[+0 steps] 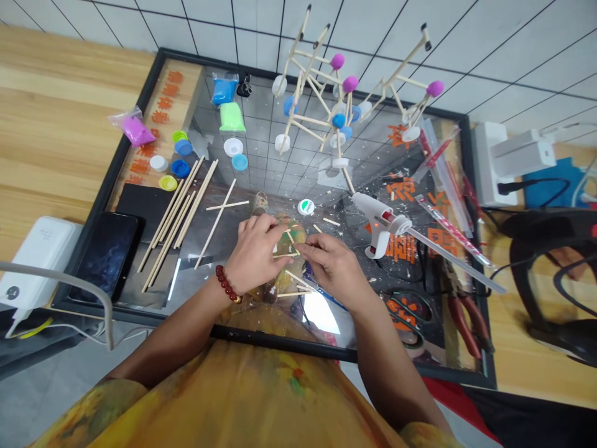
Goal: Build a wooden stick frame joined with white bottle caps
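Observation:
My left hand (pixel 255 254), with a red bead bracelet at the wrist, is closed in a pinch on short thin wooden sticks (pixel 286 249) just above a mirror-topped board (pixel 224 140). My right hand (pixel 332 264) is closed too, its fingertips pinching the same small stick piece from the right. Both hands meet near the board's front middle. More short sticks (pixel 298 281) lie under and between the hands. What shape the held sticks form is hard to make out.
A stick-and-bottle-cap structure (pixel 326 93) with purple and blue clay balls stands at the back. A white glue gun (pixel 385 223) lies right of my hands, long sticks (pixel 180 214) left, bottle caps (pixel 180 167), clay bags (pixel 232 116), a phone (pixel 107 254), a power bank (pixel 40 258), red pliers (pixel 466 320).

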### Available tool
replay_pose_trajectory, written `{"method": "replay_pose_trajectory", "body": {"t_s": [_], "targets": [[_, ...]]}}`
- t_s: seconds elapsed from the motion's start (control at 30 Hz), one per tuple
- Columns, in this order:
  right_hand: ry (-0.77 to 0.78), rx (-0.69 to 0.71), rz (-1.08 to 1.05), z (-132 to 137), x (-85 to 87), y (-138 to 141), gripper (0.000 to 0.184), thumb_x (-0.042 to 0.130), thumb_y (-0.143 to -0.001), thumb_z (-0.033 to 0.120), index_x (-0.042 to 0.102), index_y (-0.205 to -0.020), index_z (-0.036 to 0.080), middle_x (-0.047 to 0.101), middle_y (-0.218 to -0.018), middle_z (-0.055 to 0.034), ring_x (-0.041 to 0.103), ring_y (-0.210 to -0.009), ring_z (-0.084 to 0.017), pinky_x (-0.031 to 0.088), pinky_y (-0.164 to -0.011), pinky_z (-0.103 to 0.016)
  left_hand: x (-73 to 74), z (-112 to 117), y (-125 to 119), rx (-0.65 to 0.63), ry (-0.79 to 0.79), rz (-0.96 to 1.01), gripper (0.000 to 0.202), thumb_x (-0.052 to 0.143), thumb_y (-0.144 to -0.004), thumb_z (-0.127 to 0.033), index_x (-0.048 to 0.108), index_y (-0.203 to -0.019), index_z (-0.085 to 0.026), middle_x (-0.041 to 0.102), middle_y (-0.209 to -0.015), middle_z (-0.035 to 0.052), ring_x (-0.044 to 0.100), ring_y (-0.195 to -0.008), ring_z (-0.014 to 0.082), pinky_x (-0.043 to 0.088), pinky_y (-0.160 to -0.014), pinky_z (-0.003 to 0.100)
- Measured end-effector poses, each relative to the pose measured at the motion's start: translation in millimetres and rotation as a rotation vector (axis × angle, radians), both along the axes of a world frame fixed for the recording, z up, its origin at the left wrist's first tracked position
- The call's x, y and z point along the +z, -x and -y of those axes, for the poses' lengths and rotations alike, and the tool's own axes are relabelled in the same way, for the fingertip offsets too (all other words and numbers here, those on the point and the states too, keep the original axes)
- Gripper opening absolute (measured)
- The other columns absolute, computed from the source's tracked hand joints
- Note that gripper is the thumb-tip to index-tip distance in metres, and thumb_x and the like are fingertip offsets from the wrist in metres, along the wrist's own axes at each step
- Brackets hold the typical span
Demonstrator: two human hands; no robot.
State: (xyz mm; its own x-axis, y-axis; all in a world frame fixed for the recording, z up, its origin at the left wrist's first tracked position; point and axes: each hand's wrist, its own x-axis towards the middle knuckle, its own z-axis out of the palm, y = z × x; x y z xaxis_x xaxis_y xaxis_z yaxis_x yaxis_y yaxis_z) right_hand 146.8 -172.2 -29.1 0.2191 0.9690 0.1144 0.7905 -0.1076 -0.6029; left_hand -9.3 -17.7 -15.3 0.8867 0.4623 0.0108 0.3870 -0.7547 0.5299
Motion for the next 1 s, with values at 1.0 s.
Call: {"method": "replay_pose_trajectory", "body": {"t_s": [1.0], "targets": [[0.226,0.178,0.349,-37,30.4,117,0.014,0.062,-0.088,0.023,0.075,-0.087,0.018,0.076,-0.084,-0.0112,0.069,-0.078,-0.026,0.051,-0.069,-0.036,60.5,-45,27,0.577,0.927,1.174,0.033,0.075,-0.091,-0.052,0.068,-0.115,-0.031,0.067,-0.116,0.0010,0.066,-0.121,0.0217,0.055,-0.101,0.039]]}}
